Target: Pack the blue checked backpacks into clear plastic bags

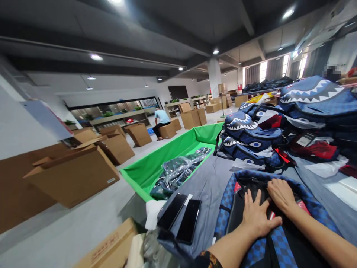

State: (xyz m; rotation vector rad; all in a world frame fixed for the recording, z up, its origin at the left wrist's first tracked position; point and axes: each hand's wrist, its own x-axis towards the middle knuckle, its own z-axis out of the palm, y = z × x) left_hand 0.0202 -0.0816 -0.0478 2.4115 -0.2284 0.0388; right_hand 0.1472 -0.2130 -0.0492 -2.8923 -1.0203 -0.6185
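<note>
A blue-and-black checkered backpack (pixel 227 204) lies on the grey cloth-covered table (pixel 210 186), its black back panel and checkered shoulder straps facing up. My left hand (pixel 255 216) presses flat on the black panel, fingers spread. Beside it, near the top edge, my right hand (pixel 281 194) has its fingers bent down onto the backpack; the fingertips are partly hidden. Bits of red show at the backpack's inner edges. Just beyond it are stacked blue backpacks (pixel 251 137) with shark-teeth prints, white paper and a red tag.
Two dark phones (pixel 189 220) lie at the table's left edge. Alongside stands a green fabric bin (pixel 164 158) holding plastic-wrapped items (pixel 178 169). Open cardboard boxes (pixel 80 175) cover the floor at left. A person (pixel 161 119) sits on a box farther back.
</note>
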